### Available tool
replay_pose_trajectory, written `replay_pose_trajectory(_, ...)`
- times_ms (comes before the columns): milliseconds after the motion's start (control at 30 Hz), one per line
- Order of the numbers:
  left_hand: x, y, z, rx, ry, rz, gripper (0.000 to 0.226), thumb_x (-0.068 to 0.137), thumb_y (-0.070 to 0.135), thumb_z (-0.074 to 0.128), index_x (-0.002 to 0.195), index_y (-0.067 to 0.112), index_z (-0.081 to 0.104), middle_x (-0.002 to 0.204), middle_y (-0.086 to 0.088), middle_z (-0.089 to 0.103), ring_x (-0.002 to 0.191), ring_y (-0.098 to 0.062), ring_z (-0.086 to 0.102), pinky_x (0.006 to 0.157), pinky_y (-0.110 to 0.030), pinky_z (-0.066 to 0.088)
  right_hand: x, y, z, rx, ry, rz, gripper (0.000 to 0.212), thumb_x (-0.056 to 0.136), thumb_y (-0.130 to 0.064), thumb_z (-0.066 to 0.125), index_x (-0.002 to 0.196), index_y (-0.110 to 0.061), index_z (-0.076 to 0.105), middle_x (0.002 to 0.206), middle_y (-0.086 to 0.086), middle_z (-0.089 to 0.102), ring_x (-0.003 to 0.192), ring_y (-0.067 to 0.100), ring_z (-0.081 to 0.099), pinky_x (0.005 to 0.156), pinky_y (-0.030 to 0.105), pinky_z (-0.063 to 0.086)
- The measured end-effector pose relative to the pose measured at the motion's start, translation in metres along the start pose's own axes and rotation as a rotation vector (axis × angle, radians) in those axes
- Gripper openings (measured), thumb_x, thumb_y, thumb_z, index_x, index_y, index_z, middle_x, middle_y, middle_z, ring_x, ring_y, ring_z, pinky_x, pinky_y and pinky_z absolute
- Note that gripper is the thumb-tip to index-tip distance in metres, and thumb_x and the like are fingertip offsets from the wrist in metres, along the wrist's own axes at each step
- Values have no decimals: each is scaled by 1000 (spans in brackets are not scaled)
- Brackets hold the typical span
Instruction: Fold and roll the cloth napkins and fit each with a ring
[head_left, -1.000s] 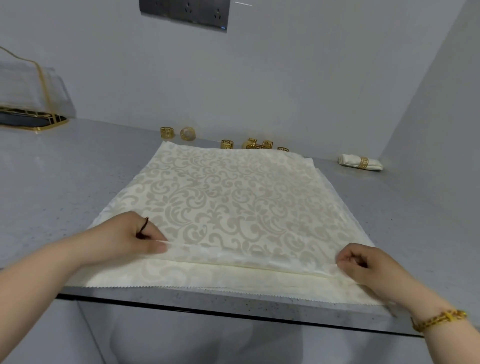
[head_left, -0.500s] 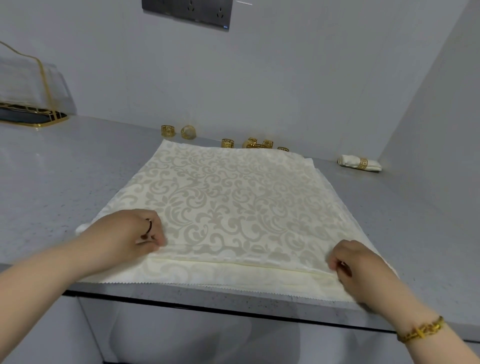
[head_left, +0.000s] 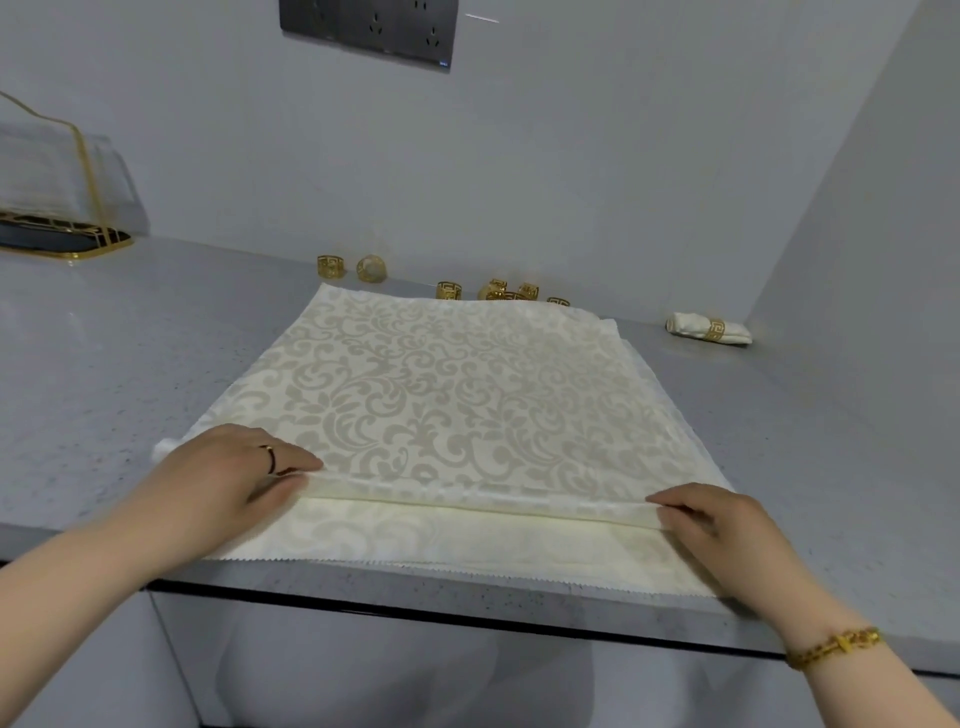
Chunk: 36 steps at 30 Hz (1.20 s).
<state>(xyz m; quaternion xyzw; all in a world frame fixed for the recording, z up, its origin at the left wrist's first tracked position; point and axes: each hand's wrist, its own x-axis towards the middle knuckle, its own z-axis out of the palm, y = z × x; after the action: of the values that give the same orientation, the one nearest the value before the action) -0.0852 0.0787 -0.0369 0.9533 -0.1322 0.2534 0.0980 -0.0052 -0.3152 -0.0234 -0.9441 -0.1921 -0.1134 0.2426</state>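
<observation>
A cream damask napkin (head_left: 441, 395) lies spread on the grey counter (head_left: 104, 364), with a narrow fold raised across its near part. My left hand (head_left: 228, 473) pinches the left end of that fold between thumb and fingers. At the fold's right end my right hand (head_left: 711, 525) holds the cloth with curled fingers. Several gold napkin rings (head_left: 498, 292) stand along the wall behind the napkin. A rolled napkin with a ring on it (head_left: 709, 328) lies at the back right.
A clear holder with gold trim (head_left: 57, 208) stands at the far left on the counter. A side wall (head_left: 883, 260) closes the right side. A dark socket panel (head_left: 369, 26) is on the back wall. The counter's front edge (head_left: 467, 597) runs just below the napkin's hem.
Both hands have shifted slightly along the fold, the right one moving inward and forward; the folded strip lies a little farther up the napkin than a second ago.
</observation>
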Motion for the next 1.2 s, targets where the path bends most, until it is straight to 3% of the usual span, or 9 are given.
replay_pose_trajectory(133,5,0,6,-370,-26,-374,27,85,22,60,76,46,50,85,17,60,88,-10,56,81,-29,40,13,-4,1,46,-121,107,19,93,-12,46,98,-20,62,78,-16,56,69,-3,48,62,1,38)
replay_pose_trajectory(233,12,2,7,-360,-64,-461,24,83,26,63,75,43,46,83,18,52,88,-10,53,74,-23,37,20,-10,2,-62,-159,123,11,91,-16,44,92,-25,50,70,-10,51,68,10,47,72,11,33)
replay_pose_trajectory(367,18,6,2,-217,-82,-395,29,81,25,65,70,41,44,81,22,51,83,-4,52,64,-10,30,22,-15,2,-187,-91,25,14,85,-11,52,83,-23,44,79,-5,51,70,11,43,78,19,26)
replay_pose_trajectory(500,13,1,2,-99,-71,-167,20,83,23,59,66,29,68,74,36,48,73,6,48,68,-6,36,15,-2,15,-206,67,-245,17,64,-1,59,65,-18,61,68,-8,57,71,4,41,69,10,34)
replay_pose_trajectory(633,2,-10,11,12,26,44,60,92,48,27,69,21,75,71,18,65,81,-7,48,69,-17,40,7,7,12,-48,33,-220,13,74,-3,64,74,-15,70,73,-25,57,83,-1,49,80,-6,31)
replay_pose_trajectory(733,-4,-12,14,10,43,5,76,90,62,17,73,16,75,74,8,68,85,-8,48,67,-13,44,6,6,0,-5,-84,-157,17,80,-12,67,95,-19,69,85,-35,54,93,-7,50,82,-6,31)
replay_pose_trajectory(833,-1,-17,16,50,96,19,76,90,64,16,70,20,75,75,18,61,85,-6,47,62,-24,50,10,9,-3,-101,-139,-127,22,86,-15,59,107,-17,65,100,-19,52,101,0,47,80,-8,26)
replay_pose_trajectory(1033,16,-7,6,19,18,-138,39,86,37,44,52,26,59,70,25,52,70,-5,46,63,-14,31,24,2,1,-44,-153,-53,14,93,-11,45,89,-20,55,89,-11,51,82,1,47,73,3,35)
replay_pose_trajectory(1200,31,-12,9,-109,-202,-379,38,93,33,43,59,15,42,61,3,47,60,-10,43,55,-16,29,40,-1,5,-13,-145,53,15,93,-15,45,93,-23,58,80,-13,56,75,4,51,62,6,35)
